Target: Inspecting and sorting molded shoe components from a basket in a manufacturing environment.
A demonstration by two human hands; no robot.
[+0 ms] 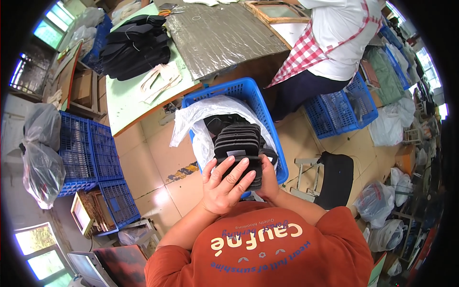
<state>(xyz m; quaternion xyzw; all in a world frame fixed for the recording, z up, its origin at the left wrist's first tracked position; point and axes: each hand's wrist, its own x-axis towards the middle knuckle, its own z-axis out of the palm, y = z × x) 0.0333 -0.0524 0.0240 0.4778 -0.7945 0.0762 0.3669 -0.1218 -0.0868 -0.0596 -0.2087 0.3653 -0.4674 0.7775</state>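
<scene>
A stack of black, curved fabric pieces with a small grey label on one face is in front of my chest, over the near part of a blue basket. My left hand rests across the near end of the stack, fingers spread; its thumb is out of sight. My right hand is closed around the right side of the stack, its fingers partly hidden. Behind the stack, more black pieces lie in a white plastic bag that lines the basket.
Beyond the basket, a pale green table holds a black fabric pile and off-white strips. Another person in a checked apron stands at the far right. A stool with a black pad is close on my right; blue crates stand left.
</scene>
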